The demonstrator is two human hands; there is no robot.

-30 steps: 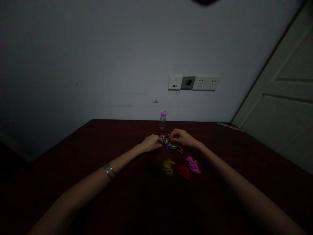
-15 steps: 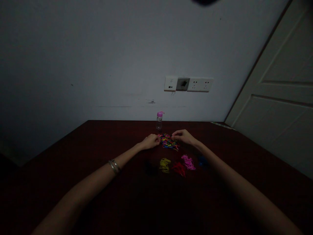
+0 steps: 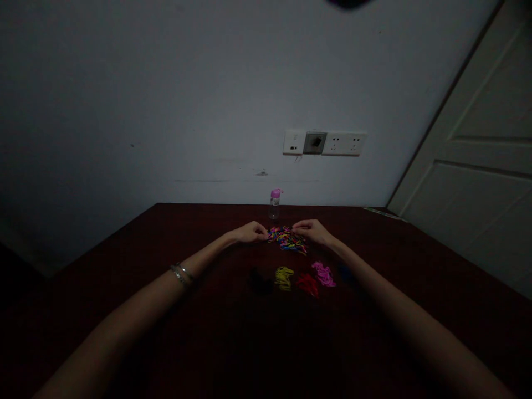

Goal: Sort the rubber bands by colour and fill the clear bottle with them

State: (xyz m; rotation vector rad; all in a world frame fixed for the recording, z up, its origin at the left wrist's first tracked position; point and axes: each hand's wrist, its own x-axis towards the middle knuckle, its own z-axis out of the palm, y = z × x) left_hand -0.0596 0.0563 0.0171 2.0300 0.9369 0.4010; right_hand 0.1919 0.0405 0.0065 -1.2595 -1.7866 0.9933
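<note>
A mixed pile of small coloured bands (image 3: pixel 287 240) lies on the dark red table. At its left edge, my left hand (image 3: pixel 252 231) has its fingers pinched together. My right hand (image 3: pixel 312 230) pinches at the pile's upper right edge. What either hand holds is too small to make out. Nearer to me lie separate heaps: yellow bands (image 3: pixel 284 278), red bands (image 3: pixel 308 284) and pink bands (image 3: pixel 323 274). A dim black heap (image 3: pixel 260 281) sits left of the yellow one, and a blue heap (image 3: pixel 345 271) is beside my right forearm.
A clear bottle with a pink lid (image 3: pixel 274 204) stands behind the pile. The table (image 3: pixel 199 219) meets a pale wall with sockets (image 3: pixel 324 143). A panelled door (image 3: pixel 477 149) is at the right.
My left hand has shifted slightly away from the pile, with its wrist turned and forearm moved left. My right hand stays at the pile's edge. The whole view has shifted slightly.
</note>
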